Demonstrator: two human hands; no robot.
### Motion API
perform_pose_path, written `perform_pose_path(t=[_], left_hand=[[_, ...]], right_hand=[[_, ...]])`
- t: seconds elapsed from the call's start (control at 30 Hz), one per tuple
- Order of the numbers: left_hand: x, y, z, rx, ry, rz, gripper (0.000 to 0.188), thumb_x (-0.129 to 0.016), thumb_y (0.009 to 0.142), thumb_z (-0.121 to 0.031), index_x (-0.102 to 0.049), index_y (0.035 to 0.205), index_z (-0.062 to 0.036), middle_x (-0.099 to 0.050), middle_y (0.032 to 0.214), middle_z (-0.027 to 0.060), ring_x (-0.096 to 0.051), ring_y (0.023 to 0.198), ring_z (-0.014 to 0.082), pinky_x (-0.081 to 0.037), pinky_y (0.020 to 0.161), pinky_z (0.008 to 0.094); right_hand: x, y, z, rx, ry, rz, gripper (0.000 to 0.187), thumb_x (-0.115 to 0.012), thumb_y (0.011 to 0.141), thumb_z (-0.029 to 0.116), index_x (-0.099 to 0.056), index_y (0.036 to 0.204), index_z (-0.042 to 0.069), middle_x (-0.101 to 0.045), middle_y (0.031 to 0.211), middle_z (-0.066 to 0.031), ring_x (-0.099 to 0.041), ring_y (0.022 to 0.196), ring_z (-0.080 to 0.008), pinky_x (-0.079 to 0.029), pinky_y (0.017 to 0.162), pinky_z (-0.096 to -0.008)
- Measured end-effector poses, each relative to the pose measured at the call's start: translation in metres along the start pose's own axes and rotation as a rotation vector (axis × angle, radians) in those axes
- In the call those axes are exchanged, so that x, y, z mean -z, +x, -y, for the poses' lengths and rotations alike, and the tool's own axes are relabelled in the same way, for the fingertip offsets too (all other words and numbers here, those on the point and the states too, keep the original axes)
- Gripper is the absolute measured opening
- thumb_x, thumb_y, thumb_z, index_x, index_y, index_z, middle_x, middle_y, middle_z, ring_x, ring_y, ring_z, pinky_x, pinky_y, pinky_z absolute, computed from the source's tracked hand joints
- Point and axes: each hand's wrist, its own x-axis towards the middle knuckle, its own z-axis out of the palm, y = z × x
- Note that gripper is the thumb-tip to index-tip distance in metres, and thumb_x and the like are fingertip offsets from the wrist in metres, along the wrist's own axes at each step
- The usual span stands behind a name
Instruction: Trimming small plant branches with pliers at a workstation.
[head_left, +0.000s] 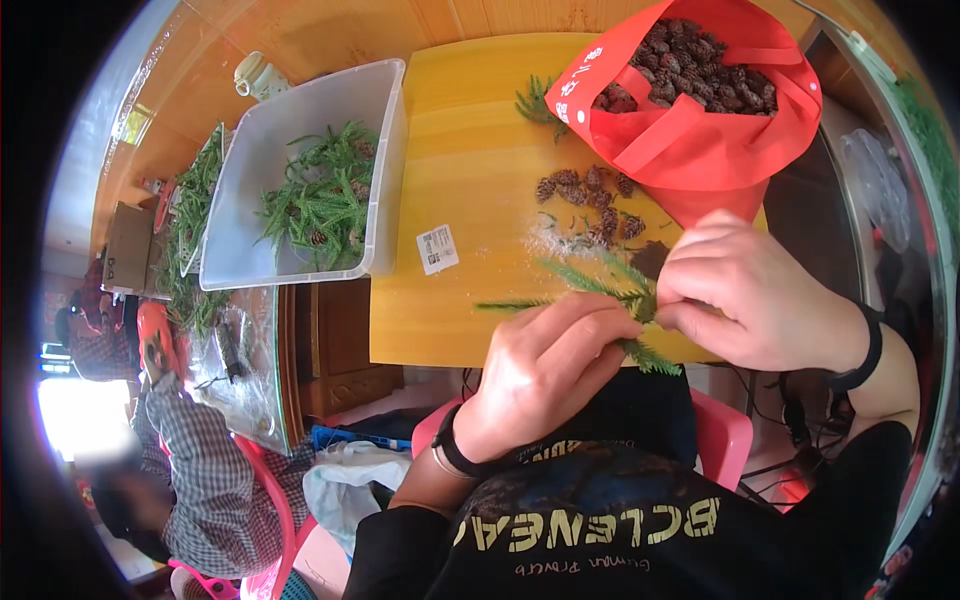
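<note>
Close to the table's front edge, my left hand (555, 362) is closed on an artificial green pine sprig (585, 280) whose needled tips spread out on several sides. My right hand (735, 290) pinches at the middle of the same sprig, its fingertips almost meeting those of the left. Whether a smaller piece sits between the right fingertips is hidden. Just beyond the hands, several small brown pine cones (600, 200) lie loose on the yellow tabletop (460, 130), with white crumbs (553, 240) and green bits scattered among them.
A red fabric bag (690, 150) full of pine cones stands at the far right. At left, a translucent plastic bin (385, 190) holds finished-looking green sprigs with cones. A white label (437, 249) lies between. Another person in a checked sleeve (200, 430) sits at a table lower left.
</note>
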Motion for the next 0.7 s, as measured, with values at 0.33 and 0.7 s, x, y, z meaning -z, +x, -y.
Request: perform_pose_path(t=[0.33,0.7], left_hand=[[0.009,-0.013,0.017,0.502,-0.839,0.291,0.024,-0.068,0.076,0.0,-0.057,0.097,0.0004,-0.062,0.082,0.001,-0.059,0.077,0.0064,-0.047,0.071,0.0208],[-0.001,-0.013,0.004,0.116,-0.181,0.018,0.024,-0.07,0.067,0.006,-0.059,0.088,-0.0003,-0.064,0.087,0.0073,-0.063,0.08,0.0149,-0.051,0.071,0.0257]], right_hand=[[-0.011,-0.008,0.008,0.481,-0.436,-0.308,0.016,-0.066,0.071,0.021,-0.057,0.073,0.008,-0.053,0.071,0.0015,-0.058,0.077,-0.0167,-0.043,0.076,-0.0378],[-0.016,-0.012,0.005,-0.085,0.069,-0.066,0.012,-0.069,0.069,0.013,-0.059,0.073,0.008,-0.055,0.068,-0.0039,-0.056,0.07,-0.0204,-0.041,0.071,-0.035]])
